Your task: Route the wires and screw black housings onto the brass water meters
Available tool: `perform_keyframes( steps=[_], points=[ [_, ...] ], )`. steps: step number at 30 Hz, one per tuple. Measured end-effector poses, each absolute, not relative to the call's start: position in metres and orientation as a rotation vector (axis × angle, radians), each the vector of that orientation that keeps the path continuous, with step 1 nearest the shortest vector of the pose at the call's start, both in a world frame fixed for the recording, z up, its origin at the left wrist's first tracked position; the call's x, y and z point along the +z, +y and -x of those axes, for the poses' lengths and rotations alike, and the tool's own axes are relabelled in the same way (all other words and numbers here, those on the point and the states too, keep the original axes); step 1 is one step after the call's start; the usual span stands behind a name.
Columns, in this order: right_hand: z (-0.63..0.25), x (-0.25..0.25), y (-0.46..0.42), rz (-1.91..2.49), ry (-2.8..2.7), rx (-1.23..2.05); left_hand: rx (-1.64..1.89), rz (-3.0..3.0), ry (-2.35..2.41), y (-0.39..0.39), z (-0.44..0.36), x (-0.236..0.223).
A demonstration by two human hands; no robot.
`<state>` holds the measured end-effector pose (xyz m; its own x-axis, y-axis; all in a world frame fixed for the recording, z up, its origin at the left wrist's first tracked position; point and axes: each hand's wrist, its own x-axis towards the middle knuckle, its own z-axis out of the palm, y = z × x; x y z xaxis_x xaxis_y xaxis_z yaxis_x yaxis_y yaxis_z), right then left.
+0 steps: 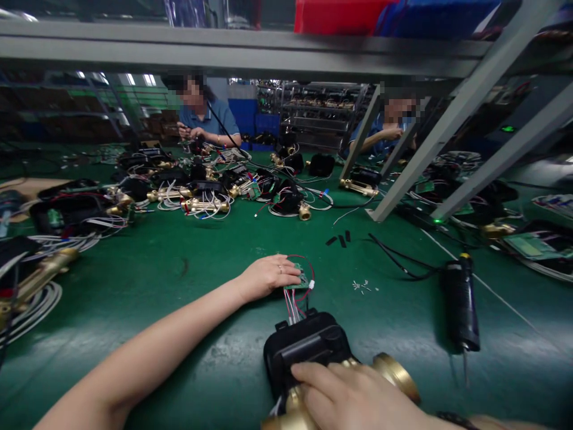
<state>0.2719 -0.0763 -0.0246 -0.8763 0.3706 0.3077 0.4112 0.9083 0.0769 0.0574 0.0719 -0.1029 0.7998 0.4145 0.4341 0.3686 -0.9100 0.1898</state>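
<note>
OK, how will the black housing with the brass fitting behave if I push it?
The black housing is probably heavy for its size, given the solid-looking brass fitting. It may rock or roll, as the exposed brass end is round. The thin wires to the circuit board look floppy and would likely bend.

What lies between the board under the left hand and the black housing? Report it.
Thin red and white wires run from the board to the housing, as the head view shows.

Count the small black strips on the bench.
3: left strip, middle strip and right strip, grouped beyond the small screws, left of the black cable. Others may be hidden farther back.
</note>
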Motion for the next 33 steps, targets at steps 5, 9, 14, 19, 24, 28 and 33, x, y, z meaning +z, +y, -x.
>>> perform_keyframes(
  steps=[5,9,14,19,24,28,33],
  points=[
    [-0.254,0.001,-0.047,1.153,-2.901,0.532,0.509,-2.879,0.721,0.073,-0.067,-0.104],
    [-0.246,0.01,-0.028,1.158,-3.002,0.565,0.369,-2.829,0.856,0.067,-0.074,-0.095],
    [-0.249,0.004,-0.031,1.132,-2.921,0.349,0.341,-2.678,1.146,0.019,-0.059,-0.079],
    [-0.284,0.007,-0.05,0.866,-2.365,0.312,0.437,-2.329,1.405,-0.065,-0.029,-0.072],
    [-0.309,-0.024,-0.094,0.976,-2.13,0.171,0.87,-1.876,1.51,-0.131,-0.046,-0.09],
    [-0.31,-0.064,-0.125,1.057,-2.157,0.024,1.291,-2.112,1.688,-0.142,-0.074,-0.105],
    [-0.298,-0.089,-0.14,1.08,-1.96,-0.136,1.525,-2.381,1.693,-0.132,-0.094,-0.1]
  ],
)
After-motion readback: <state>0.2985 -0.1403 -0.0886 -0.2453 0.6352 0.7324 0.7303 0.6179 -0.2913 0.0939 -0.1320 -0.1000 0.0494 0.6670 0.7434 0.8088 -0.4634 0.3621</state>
